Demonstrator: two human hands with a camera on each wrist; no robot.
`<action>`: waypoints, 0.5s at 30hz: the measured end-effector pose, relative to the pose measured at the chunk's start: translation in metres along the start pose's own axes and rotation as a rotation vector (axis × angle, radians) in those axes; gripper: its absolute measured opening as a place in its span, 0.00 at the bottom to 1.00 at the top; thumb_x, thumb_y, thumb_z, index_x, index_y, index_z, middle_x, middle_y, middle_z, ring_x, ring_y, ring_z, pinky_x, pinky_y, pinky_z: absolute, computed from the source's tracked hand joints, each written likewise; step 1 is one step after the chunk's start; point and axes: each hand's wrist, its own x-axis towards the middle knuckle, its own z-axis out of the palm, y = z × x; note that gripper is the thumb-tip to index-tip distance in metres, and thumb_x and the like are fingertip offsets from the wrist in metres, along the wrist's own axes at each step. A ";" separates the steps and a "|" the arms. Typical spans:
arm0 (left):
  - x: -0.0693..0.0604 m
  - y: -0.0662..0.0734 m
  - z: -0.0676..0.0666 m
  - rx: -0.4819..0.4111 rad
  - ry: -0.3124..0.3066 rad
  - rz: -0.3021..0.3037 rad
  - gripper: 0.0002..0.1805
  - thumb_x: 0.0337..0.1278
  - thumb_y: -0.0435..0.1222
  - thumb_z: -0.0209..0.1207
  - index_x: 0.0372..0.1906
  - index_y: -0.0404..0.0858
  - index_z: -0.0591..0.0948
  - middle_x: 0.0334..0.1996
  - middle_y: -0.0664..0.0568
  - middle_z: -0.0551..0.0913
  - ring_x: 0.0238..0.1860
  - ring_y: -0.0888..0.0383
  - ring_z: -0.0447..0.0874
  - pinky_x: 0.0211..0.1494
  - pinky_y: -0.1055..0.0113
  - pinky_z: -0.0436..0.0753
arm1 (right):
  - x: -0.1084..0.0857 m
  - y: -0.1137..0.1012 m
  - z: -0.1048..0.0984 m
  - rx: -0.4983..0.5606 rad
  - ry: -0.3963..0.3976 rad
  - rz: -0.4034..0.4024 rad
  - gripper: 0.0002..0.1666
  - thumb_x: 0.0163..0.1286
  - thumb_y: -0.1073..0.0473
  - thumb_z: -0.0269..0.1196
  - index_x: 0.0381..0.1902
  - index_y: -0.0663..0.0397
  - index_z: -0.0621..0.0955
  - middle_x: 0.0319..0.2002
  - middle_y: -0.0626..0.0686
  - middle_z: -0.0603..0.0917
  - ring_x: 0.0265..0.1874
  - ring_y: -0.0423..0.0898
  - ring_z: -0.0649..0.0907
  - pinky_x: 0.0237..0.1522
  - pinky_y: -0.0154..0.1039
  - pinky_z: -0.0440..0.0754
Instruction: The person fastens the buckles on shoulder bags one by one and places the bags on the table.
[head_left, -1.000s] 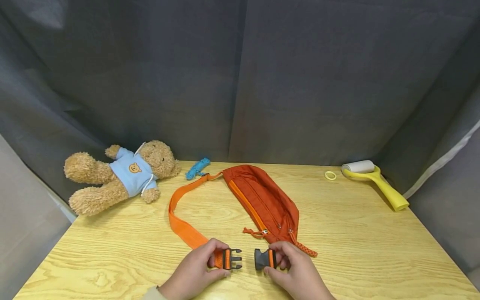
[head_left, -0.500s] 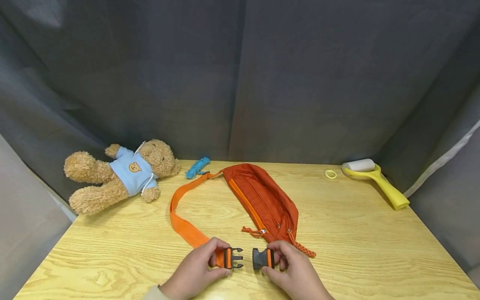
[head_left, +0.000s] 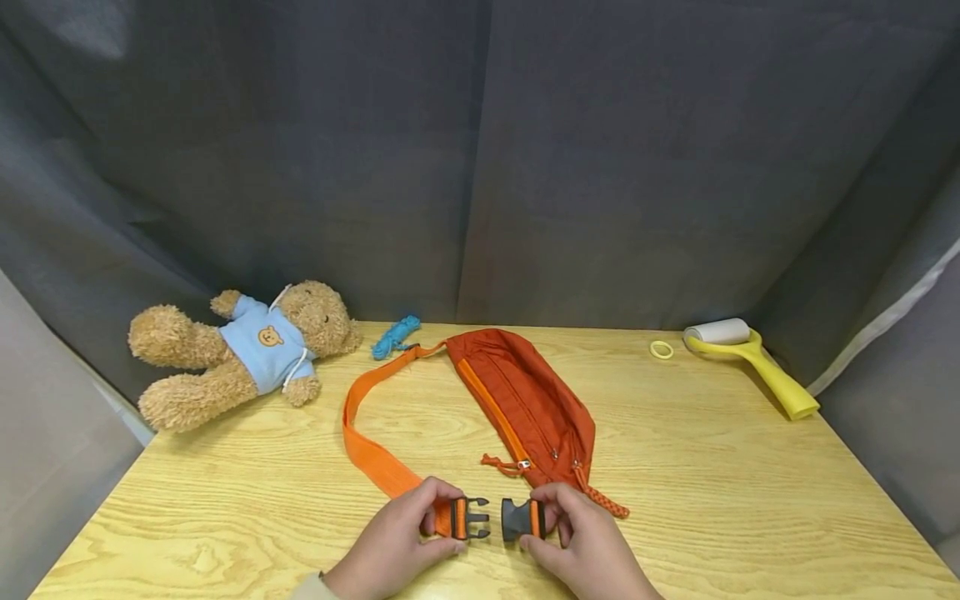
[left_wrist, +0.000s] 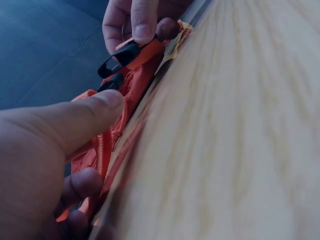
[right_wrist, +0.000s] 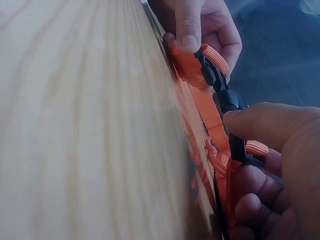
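Left hand: fingers pinch black plastic pronged buckle half, on flat orange webbing strap
Right hand: fingers pinch black plastic socket buckle half
Buckle gap: we see pronged half facing socket half, near, not touching; long axes left-right, roughly in line
Rust-red fabric waist bag: beyond hands, nearer right one

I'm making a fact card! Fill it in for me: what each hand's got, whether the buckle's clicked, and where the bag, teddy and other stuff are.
Left hand: pinching the pronged buckle half
Right hand: pinching the socket buckle half
Buckle: not clicked; gap between halves
Waist bag: red, lying on the wooden table beyond the hands
Teddy bear: lying at the left
Blue cord bundle: between teddy and bag
Yellow ring: back right, beside the lint roller
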 end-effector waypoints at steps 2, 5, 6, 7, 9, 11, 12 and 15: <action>0.000 0.001 0.001 -0.001 -0.002 -0.003 0.25 0.54 0.46 0.73 0.56 0.53 0.76 0.27 0.63 0.74 0.26 0.69 0.69 0.28 0.73 0.73 | 0.000 0.000 0.000 0.003 -0.001 -0.004 0.26 0.55 0.54 0.78 0.49 0.50 0.80 0.30 0.43 0.76 0.20 0.36 0.70 0.21 0.32 0.69; 0.000 0.001 0.002 -0.009 -0.003 -0.007 0.25 0.54 0.46 0.73 0.56 0.54 0.76 0.26 0.62 0.74 0.26 0.68 0.69 0.28 0.72 0.73 | -0.001 0.000 0.000 0.008 0.003 -0.011 0.26 0.54 0.55 0.78 0.49 0.50 0.80 0.29 0.43 0.76 0.20 0.36 0.69 0.21 0.32 0.69; 0.001 0.001 0.002 -0.013 -0.003 -0.006 0.25 0.54 0.46 0.73 0.56 0.54 0.76 0.26 0.62 0.74 0.26 0.69 0.69 0.28 0.72 0.73 | -0.001 -0.001 0.001 0.007 0.006 -0.016 0.26 0.54 0.56 0.79 0.49 0.49 0.80 0.29 0.43 0.76 0.20 0.36 0.69 0.21 0.32 0.69; 0.001 0.001 0.002 -0.017 -0.003 -0.006 0.25 0.54 0.46 0.73 0.56 0.54 0.76 0.26 0.62 0.74 0.25 0.69 0.69 0.28 0.72 0.73 | -0.002 -0.001 0.001 0.007 0.009 -0.020 0.26 0.54 0.56 0.79 0.48 0.49 0.80 0.29 0.43 0.76 0.20 0.35 0.69 0.21 0.31 0.69; 0.001 0.002 0.003 -0.022 -0.001 -0.002 0.25 0.54 0.45 0.73 0.56 0.54 0.76 0.26 0.63 0.74 0.25 0.69 0.69 0.27 0.73 0.73 | -0.002 -0.001 0.002 0.006 0.013 -0.027 0.26 0.54 0.57 0.79 0.48 0.49 0.80 0.29 0.42 0.76 0.20 0.35 0.69 0.21 0.31 0.68; 0.001 0.002 0.004 -0.022 0.001 0.005 0.25 0.54 0.44 0.73 0.56 0.54 0.76 0.25 0.63 0.74 0.25 0.69 0.69 0.27 0.73 0.73 | -0.002 -0.001 0.002 0.004 0.016 -0.034 0.26 0.54 0.57 0.79 0.48 0.49 0.80 0.29 0.42 0.76 0.20 0.35 0.69 0.21 0.31 0.69; 0.001 0.002 0.004 -0.026 0.001 0.006 0.25 0.54 0.44 0.73 0.56 0.54 0.76 0.25 0.63 0.74 0.25 0.69 0.68 0.27 0.73 0.73 | -0.003 -0.001 0.003 0.002 0.018 -0.038 0.26 0.54 0.57 0.79 0.48 0.49 0.80 0.29 0.42 0.75 0.20 0.35 0.69 0.21 0.31 0.69; 0.001 0.003 0.005 -0.027 0.005 0.011 0.25 0.54 0.44 0.73 0.56 0.53 0.76 0.25 0.63 0.74 0.25 0.69 0.69 0.27 0.73 0.73 | -0.003 -0.001 0.003 -0.001 0.023 -0.043 0.26 0.54 0.57 0.79 0.48 0.49 0.80 0.29 0.41 0.75 0.20 0.34 0.69 0.21 0.31 0.69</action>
